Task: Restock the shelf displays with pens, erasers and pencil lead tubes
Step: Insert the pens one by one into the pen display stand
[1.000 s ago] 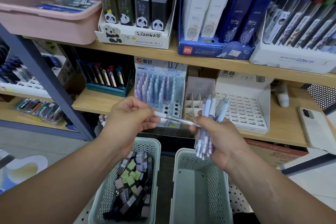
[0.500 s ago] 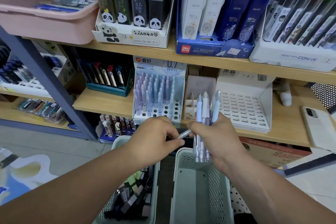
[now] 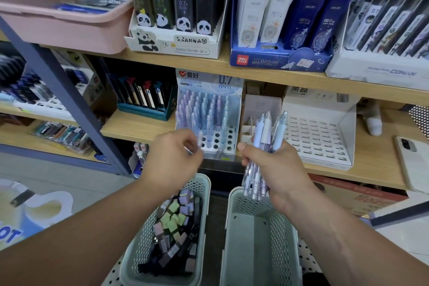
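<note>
Just below the middle of the frame, the left hand (image 3: 171, 160) has its fingers curled in tight, pinching a single pen (image 3: 199, 141) at the fingertips; the pen is blurred, so I cannot tell how it is turned. It sits right in front of the pale blue pen display (image 3: 228, 144) on the lower shelf, by its open holes. Right of centre, the right hand (image 3: 278, 167) is wrapped firmly round a bundle of pens (image 3: 262, 130), held upright, upper ends above the thumb, lower ends over the rim of the right basket (image 3: 253, 234). At lower centre, the left basket (image 3: 202, 183) holds lead tubes (image 3: 176, 218)
</note>
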### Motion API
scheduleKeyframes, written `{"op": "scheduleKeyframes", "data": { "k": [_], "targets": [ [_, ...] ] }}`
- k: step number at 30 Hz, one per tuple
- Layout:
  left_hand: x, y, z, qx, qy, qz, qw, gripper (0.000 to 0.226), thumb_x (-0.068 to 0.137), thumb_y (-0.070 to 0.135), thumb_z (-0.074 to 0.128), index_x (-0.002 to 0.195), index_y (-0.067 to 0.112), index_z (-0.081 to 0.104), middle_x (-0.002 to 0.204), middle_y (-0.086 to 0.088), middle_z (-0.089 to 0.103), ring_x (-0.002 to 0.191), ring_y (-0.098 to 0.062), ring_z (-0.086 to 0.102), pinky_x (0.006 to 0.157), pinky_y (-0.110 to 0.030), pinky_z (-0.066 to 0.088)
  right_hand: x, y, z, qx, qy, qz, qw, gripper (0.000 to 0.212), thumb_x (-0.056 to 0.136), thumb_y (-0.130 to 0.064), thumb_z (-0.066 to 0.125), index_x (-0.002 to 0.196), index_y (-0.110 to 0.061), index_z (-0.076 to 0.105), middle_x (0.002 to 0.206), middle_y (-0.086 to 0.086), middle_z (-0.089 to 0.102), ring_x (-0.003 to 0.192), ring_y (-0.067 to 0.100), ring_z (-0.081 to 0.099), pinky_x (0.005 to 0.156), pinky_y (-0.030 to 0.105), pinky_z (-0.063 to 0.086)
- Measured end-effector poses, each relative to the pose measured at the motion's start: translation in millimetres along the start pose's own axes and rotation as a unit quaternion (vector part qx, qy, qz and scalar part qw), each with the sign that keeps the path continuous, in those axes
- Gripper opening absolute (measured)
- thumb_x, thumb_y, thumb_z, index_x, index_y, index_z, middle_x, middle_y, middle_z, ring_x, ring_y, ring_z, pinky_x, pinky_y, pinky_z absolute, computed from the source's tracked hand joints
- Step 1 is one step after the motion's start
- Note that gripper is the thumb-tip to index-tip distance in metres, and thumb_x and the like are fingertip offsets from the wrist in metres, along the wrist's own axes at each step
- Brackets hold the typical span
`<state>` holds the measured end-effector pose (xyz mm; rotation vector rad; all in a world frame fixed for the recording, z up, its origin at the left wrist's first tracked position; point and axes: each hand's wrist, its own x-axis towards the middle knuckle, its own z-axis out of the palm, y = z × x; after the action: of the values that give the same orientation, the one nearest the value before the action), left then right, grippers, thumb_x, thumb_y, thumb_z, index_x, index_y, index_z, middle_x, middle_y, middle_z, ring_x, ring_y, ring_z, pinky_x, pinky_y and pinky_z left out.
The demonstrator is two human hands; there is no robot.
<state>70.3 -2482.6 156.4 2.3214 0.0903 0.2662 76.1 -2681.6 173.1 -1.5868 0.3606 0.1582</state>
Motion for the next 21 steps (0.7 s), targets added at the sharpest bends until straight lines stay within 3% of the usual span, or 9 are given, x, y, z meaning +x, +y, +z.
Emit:
{"op": "scheduleKeyframes", "data": {
  "k": [3,6,9,15,18,21],
  "targets": [
    [13.6,-8.6,-13.3,-0.040,0.118,-0.060,0.990,0.017,0.086,0.017,0.075,0.073,0.021,0.064,0.069,0.010,0.066,0.062,-0.007,0.063,0.056,-0.020,0.046,0.9,0.6,-1.4,-0.001,0.003,0.004,1.000,0.039,0.075,-0.025,0.088,0.104,-0.011,0.066,0.069,0.004,0.071,0.076,0.023,0.068,0.093,0.051,0.055],
    [23.6,-14.7,-18.2,-0.064,0.171,-0.078,0.980,0.020,0.086,0.018,0.076,0.072,0.019,0.061,0.068,0.008,0.064,0.063,-0.007,0.061,0.058,-0.019,0.043,0.7,1.9,-3.3,-0.006,0.007,0.008,1.000,0.039,0.075,-0.026,0.088,0.103,-0.011,0.065,0.069,0.004,0.071,0.074,0.022,0.069,0.083,0.042,0.056],
    [27.5,-17.1,-13.7,-0.067,0.161,-0.081,0.981,0.023,0.087,0.020,0.075,0.072,0.021,0.059,0.068,0.007,0.064,0.064,-0.005,0.061,0.057,-0.018,0.041,1.0,2.1,-6.5,0.007,0.008,0.007,1.000,0.032,0.076,-0.019,0.088,0.098,-0.011,0.066,0.067,0.003,0.069,0.066,0.019,0.067,0.068,0.034,0.054],
    [33.1,-19.9,1.1,-0.022,0.139,-0.081,0.987,0.020,0.084,0.020,0.077,0.071,0.020,0.061,0.068,0.012,0.063,0.067,-0.003,0.059,0.058,-0.018,0.042,1.5,1.0,-10.5,0.011,0.003,0.013,1.000,0.029,0.078,-0.016,0.085,0.099,-0.011,0.066,0.075,0.004,0.070,0.064,0.015,0.068,0.058,0.027,0.051],
    [34.4,-18.9,4.6,-0.010,0.126,-0.078,0.989,0.014,0.085,0.016,0.076,0.085,0.017,0.062,0.069,0.011,0.064,0.067,-0.004,0.061,0.061,-0.022,0.046,2.3,0.4,-12.0,0.006,-0.005,0.009,1.000,0.029,0.078,-0.016,0.085,0.099,-0.011,0.065,0.075,0.005,0.069,0.061,0.012,0.066,0.054,0.022,0.049],
    [34.2,-16.4,5.8,0.002,0.131,-0.053,0.990,0.028,0.085,0.015,0.074,0.102,0.024,0.053,0.070,0.011,0.065,0.067,-0.005,0.061,0.060,-0.024,0.043,3.4,1.1,-13.2,0.002,-0.006,0.005,1.000,0.028,0.078,-0.016,0.085,0.098,-0.008,0.067,0.071,0.005,0.069,0.062,0.014,0.066,0.062,0.029,0.051]
  ]
}}
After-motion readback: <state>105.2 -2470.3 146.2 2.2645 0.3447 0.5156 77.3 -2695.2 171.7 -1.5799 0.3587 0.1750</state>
